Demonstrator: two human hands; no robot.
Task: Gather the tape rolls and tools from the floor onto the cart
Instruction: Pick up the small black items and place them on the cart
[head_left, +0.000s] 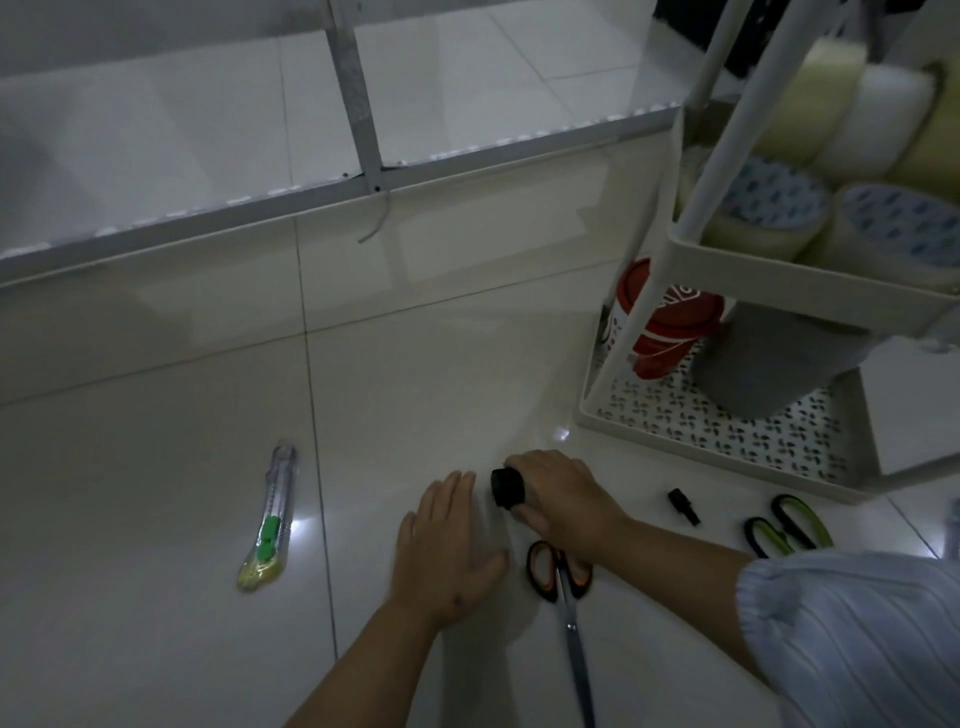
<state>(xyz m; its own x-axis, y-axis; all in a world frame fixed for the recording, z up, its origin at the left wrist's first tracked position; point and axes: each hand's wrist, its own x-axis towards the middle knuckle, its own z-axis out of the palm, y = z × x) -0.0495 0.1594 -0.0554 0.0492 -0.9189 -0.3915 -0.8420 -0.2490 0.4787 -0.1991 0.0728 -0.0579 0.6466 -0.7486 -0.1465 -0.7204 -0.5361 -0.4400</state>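
Already the white tiered plastic cart (779, 270) carries a good share: several clear and pale yellow tape rolls (779, 218) sit packed on its upper tray, and a red lidded cup (660, 332) and a grey cylindrical container (763, 358) stand on the perforated lower tray. No tape rolls show on the glossy tiled floor (415, 364); what is left there looks to be tools. The right hand (558, 496) is curled round a small black cylindrical object (508, 487), low at the floor, so this piece seems to be the one in hand. The left hand (447, 540) lies flat with straight fingers beside it, holding nothing. Orange-handled scissors (563, 577) lie just under the right wrist. A green and clear utility knife (270, 519) rests well off to the left. A small black nozzle-like part (684, 506) and green-handled scissors (787, 527) lie near the cart's base. By my reckoning, five items remain to be gathered.
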